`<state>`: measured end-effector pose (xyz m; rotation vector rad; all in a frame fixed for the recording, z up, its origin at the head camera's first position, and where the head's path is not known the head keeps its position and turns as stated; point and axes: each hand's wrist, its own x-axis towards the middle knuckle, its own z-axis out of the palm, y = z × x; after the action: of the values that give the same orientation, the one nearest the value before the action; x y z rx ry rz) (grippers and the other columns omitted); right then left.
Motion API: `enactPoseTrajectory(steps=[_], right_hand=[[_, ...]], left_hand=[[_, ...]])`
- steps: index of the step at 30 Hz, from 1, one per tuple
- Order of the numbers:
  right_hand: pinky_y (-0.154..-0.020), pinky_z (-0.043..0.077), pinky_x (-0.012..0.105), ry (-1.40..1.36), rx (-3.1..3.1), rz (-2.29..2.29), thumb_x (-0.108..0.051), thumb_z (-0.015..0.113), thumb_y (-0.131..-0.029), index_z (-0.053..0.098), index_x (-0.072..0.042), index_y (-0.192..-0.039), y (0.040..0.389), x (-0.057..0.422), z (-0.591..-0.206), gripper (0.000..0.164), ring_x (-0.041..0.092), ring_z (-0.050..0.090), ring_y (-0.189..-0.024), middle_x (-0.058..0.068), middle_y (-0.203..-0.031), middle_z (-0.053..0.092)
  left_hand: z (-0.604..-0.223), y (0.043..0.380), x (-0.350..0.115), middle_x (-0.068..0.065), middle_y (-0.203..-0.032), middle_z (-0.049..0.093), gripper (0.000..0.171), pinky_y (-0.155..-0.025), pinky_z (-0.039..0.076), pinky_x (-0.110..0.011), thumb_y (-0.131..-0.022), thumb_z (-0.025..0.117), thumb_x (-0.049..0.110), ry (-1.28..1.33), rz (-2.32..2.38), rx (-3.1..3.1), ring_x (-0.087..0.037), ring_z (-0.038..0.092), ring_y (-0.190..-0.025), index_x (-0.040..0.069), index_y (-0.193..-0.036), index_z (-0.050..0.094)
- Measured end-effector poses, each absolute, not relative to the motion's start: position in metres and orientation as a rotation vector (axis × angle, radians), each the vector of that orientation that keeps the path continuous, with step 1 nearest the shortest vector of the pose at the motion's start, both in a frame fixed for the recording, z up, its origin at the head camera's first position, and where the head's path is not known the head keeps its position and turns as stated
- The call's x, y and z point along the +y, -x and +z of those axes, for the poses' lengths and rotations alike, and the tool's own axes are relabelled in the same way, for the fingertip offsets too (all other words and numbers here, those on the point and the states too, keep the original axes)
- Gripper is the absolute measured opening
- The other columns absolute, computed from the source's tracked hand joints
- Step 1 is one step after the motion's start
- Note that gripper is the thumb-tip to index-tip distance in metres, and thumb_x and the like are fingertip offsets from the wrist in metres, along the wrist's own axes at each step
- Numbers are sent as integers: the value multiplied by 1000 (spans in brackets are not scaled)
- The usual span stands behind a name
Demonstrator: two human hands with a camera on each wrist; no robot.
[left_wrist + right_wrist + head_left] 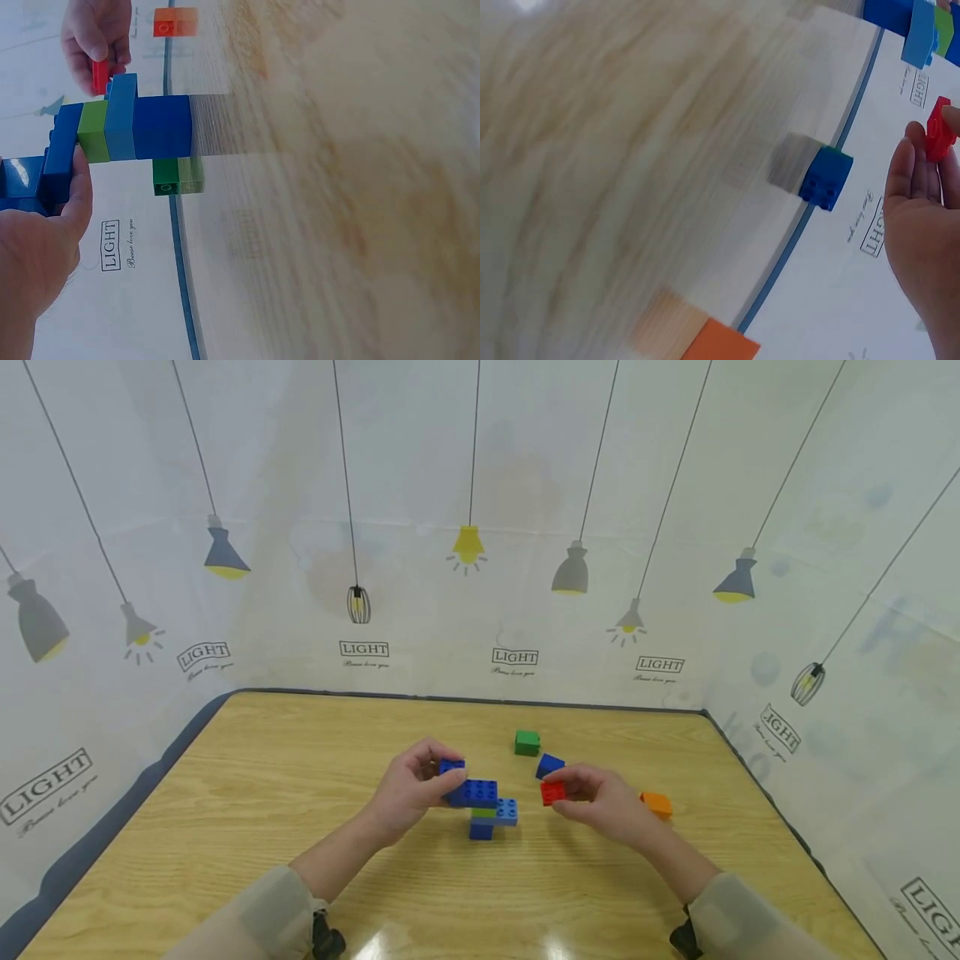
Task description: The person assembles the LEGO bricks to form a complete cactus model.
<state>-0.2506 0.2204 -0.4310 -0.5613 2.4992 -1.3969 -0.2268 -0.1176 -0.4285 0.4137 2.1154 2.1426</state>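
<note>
A stack of toy building bricks stands upright on the table. From the bottom it has a dark blue brick (165, 126), a light blue brick (507, 811), a lime green brick (93, 133), and a long dark blue brick (478, 792) across the top. One more blue brick (24, 176) sits at the left end of that top brick. My left hand (406, 787) grips this upper left end between thumb and fingers. To the right of the stack, my right hand (606, 803) pinches a small red brick (552, 792) above the table, apart from the stack.
Behind the right hand lies a loose blue brick (550, 766), with a green brick (527, 743) farther back. An orange brick (657, 804) is to the right, partly behind the right hand. The wooden table (300, 752) meets a lamp-printed cloth wall (420, 635).
</note>
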Motion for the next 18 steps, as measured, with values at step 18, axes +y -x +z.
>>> enactPoseTrajectory(steps=[18], right_hand=[[-90, 61, 26, 725, 2438, -1355, -25, 78, -104, 73, -11, -142, 248, 182, -444, 41, 20, 72, -108, 9, -131, 74]], left_hand=[[-431, 229, -118, -1, -108, 63, 28, -77, 66, -29, -105, 73, 10, -429, 2151, 2106, -18, 61, -97, -2, -129, 65]])
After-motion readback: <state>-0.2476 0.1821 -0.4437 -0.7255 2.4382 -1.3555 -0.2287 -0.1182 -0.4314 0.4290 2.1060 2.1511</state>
